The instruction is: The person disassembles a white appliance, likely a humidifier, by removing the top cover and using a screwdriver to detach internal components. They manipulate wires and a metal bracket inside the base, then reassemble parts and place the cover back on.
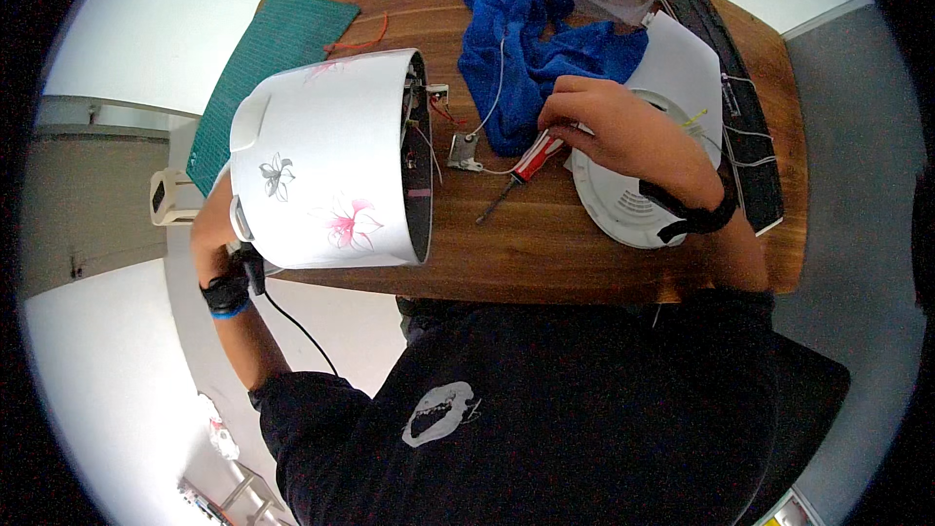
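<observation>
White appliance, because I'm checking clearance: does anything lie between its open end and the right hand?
Yes. Between the white appliance and right hand, a small wired metal piece lies on the table; the red screwdriver slants there too.

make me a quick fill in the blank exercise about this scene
1. The right hand grips a red-handled ____.
2. The white pot is printed with pink and gray ____.
3. The crumpled towel is ____.
4. The green mat lies at the far ____ of the table.

Missing words: screwdriver; flowers; blue; left
</observation>
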`<state>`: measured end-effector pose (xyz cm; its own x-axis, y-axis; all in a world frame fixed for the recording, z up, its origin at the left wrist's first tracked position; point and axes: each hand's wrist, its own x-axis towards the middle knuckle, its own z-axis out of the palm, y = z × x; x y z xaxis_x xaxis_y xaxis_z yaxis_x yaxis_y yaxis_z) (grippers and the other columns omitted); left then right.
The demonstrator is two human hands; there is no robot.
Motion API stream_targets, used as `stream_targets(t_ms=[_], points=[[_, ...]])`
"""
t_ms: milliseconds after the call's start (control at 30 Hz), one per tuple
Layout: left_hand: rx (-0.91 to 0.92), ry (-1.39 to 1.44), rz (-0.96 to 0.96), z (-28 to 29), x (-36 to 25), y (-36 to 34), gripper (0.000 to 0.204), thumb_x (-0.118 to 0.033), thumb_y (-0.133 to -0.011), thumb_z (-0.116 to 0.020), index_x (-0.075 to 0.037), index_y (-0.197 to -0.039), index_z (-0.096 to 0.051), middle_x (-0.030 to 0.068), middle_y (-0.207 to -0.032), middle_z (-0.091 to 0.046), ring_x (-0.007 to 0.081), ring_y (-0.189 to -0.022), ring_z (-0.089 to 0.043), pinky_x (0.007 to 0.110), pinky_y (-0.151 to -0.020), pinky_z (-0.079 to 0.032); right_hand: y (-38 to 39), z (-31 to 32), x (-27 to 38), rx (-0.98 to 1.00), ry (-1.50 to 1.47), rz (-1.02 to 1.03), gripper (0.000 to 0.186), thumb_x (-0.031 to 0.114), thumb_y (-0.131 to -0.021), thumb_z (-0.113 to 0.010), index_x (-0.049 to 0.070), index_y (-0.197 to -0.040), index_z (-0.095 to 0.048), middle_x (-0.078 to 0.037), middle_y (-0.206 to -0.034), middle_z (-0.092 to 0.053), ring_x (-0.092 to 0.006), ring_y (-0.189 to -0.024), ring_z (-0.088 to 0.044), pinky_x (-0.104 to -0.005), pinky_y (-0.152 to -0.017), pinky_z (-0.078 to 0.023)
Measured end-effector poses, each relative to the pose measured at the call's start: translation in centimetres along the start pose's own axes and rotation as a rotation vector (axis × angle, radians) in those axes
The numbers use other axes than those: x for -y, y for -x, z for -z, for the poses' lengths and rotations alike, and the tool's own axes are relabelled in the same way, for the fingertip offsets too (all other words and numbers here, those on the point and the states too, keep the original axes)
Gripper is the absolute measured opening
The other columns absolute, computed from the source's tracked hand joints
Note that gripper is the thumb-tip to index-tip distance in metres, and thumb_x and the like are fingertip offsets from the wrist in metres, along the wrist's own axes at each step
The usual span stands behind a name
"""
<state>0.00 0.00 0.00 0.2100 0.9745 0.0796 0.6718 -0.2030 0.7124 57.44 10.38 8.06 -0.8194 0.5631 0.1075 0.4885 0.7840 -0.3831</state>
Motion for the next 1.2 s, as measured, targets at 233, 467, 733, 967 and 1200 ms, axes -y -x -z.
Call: stream_targets(t_ms=[233,467,733,967,1200], points=[[-0.592,-0.302,0.058,-1.2,-15.8,1.4,0.029,-0.017,-0.113,-0.06,-0.008,-0.138,-0.071,0.0156,-0.135,-0.074,0.0248,-0.122,-0.072,0.042,-0.105,-0.057,0.8,2.1,-1.5,-0.014,0.018,0.016,0.011,0.004,-0.097,-0.075,0.002,-0.108,-0.073,-0.014,-0.104,-0.068,-0.0345,-0.097,-0.072,-0.0424,-0.084,-0.059],[-0.465,-0.346,-0.253,-12.7,-32.6,1.9,0.038,-0.017,-0.089,-0.083,-0.005,-0.124,-0.075,0.0202,-0.134,-0.073,0.0326,-0.122,-0.071,0.042,-0.102,-0.059,2.8,1.6,-1.8,-0.055,-0.056,-0.083,0.016,0.002,-0.095,-0.078,0.001,-0.108,-0.068,-0.015,-0.102,-0.072,-0.0301,-0.095,-0.076,-0.0382,-0.083,-0.062],[-0.285,-0.194,-0.357,-25.7,-29.9,-4.9,0.044,-0.024,-0.096,-0.079,0.0,-0.128,-0.059,0.0202,-0.128,-0.064,0.0426,-0.11,-0.069,0.048,-0.091,-0.06,2.2,-0.1,-0.7,-0.05,-0.055,0.007,0.019,0.009,-0.089,-0.079,0.002,-0.103,-0.068,-0.018,-0.098,-0.071,-0.041,-0.094,-0.072,-0.0464,-0.081,-0.058],[-0.279,-0.039,-0.223,-26.7,-27.8,-9.5,0.036,-0.022,-0.103,-0.072,-0.002,-0.128,-0.056,0.0234,-0.115,-0.068,0.0471,-0.108,-0.069,0.055,-0.087,-0.057,0.9,1.2,0.7,-0.03,-0.093,0.031,0.018,0.001,-0.089,-0.08,0.0,-0.102,-0.067,-0.016,-0.097,-0.073,-0.0319,-0.092,-0.075,-0.0401,-0.083,-0.061],[-0.191,0.142,-0.197,-26.6,-26.1,-10.5,0.034,-0.014,-0.103,-0.072,-0.002,-0.132,-0.057,0.0251,-0.118,-0.075,0.0446,-0.113,-0.073,0.052,-0.092,-0.06,0.9,0.4,0.7,-0.041,-0.145,-0.139,0.022,0.006,-0.092,-0.081,0.001,-0.107,-0.066,-0.018,-0.098,-0.076,-0.0367,-0.096,-0.077,-0.0441,-0.083,-0.061]])
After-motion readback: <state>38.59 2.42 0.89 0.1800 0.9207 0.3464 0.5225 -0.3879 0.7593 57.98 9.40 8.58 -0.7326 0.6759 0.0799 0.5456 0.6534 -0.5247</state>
